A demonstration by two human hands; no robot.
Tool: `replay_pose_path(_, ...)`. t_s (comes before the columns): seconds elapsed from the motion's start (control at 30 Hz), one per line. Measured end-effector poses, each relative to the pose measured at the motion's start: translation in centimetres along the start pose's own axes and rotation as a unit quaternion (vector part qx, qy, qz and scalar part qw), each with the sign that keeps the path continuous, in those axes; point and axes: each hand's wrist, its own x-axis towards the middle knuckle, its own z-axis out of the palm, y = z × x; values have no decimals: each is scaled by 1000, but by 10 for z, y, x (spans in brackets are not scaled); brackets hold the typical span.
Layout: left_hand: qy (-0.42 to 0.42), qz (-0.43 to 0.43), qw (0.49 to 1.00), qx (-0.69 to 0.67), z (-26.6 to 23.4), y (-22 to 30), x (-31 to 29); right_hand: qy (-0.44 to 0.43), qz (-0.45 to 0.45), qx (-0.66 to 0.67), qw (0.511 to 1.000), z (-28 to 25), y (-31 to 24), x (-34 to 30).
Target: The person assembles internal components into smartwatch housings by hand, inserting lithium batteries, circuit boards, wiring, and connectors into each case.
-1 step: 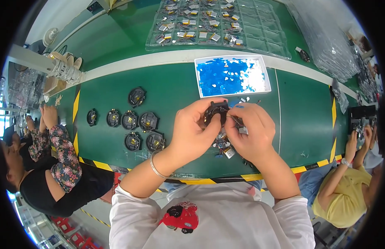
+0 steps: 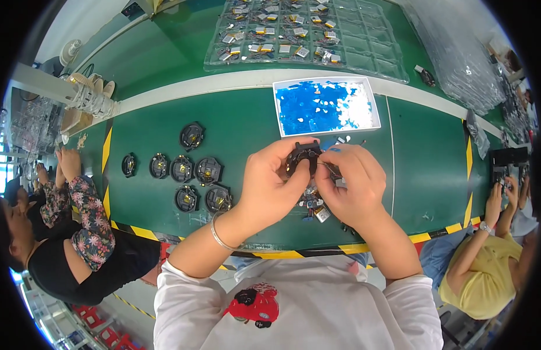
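Note:
My left hand (image 2: 272,181) is closed around a round black watch-case-like housing (image 2: 303,156), its thumb pressed into the open side. Close against the right edge of that housing, my right hand (image 2: 355,181) pinches with thumb and index finger; what lies between the tips is too small to make out. Thin dark wires (image 2: 334,171) show by those fingers. A small blue patch sits on the right index finger. Below the hands lies a loose cluster of small battery-and-wire parts (image 2: 312,201), partly covered by my right hand.
Several black round housings (image 2: 208,171) lie at the left on the green table (image 2: 253,116). Beyond my hands stands a white box (image 2: 326,135) of blue and white pieces. A clear compartment tray (image 2: 375,44) holds batteries at the back. People (image 2: 86,233) sit at both sides.

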Motion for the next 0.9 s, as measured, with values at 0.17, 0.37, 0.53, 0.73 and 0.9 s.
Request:
replay_pose_path(0.17, -5, 13, 1000, -3, 0, 0, -1, 0, -23, -12, 1000, 2, 1, 1)
replay_pose_path(0.37, 4, -50, 991, -121, -6, 6, 5, 12, -65, -8, 998, 0, 1, 2)
replay_pose_path(0.53, 3, -84, 987, -136, -12, 5, 9, -81, 254, 236, 935, -4, -4, 2)
replay_pose_path(0.73, 11, -52, 994, -99, -12, 6, 11, -126, 390, 466, 784, -12, 13, 3)
replay_pose_path(0.9, -12, -112, 984, -139, -15, 7, 11, -126, 393, 488, 769, -15, 12, 6)
